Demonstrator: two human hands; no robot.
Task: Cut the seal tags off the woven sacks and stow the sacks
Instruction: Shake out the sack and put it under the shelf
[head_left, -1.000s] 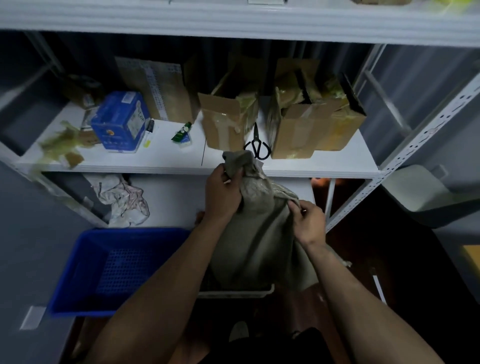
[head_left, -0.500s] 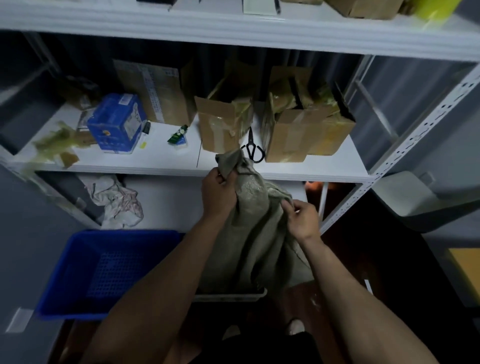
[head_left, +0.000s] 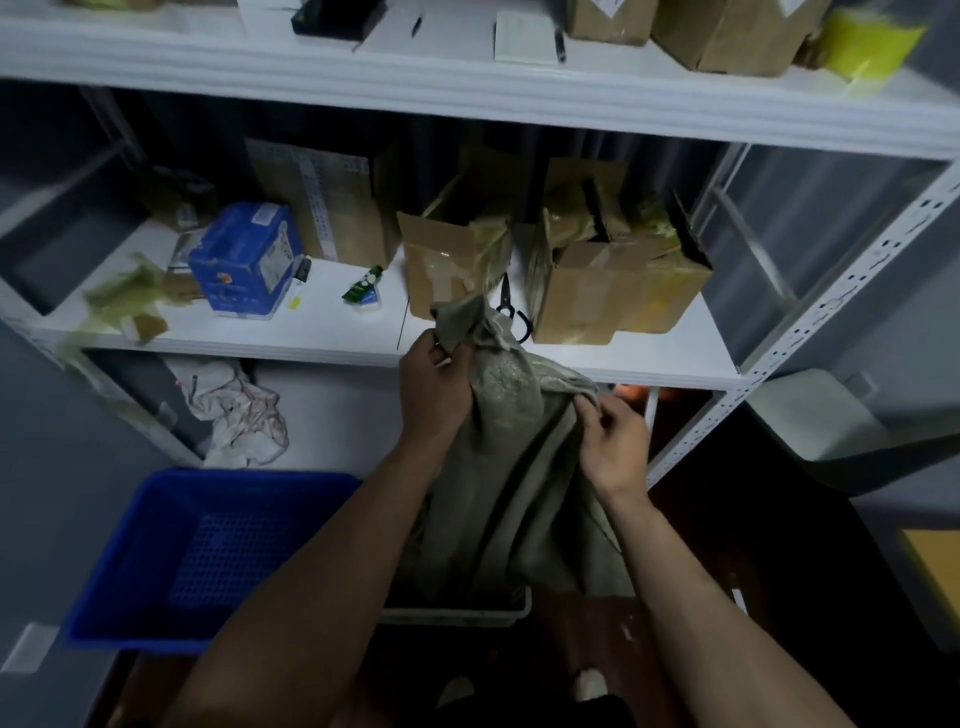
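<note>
Hands hold a sack (head_left: 511, 467) upright. Left hand (head_left: 434, 387) grips its bunched neck; right hand (head_left: 613, 441) pinches a fold. Scissors (head_left: 511, 312) lie on the shelf (head_left: 322, 332) behind.

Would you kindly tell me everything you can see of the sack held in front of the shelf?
The sack is grey-green, coarse woven cloth, limp and creased. It hangs upright before the middle shelf, neck bunched, top corner flopping over. The left hand grips the neck; the right hand pinches a fold at its side. Its lower end reaches a white tray below. No seal tag shows.
</note>
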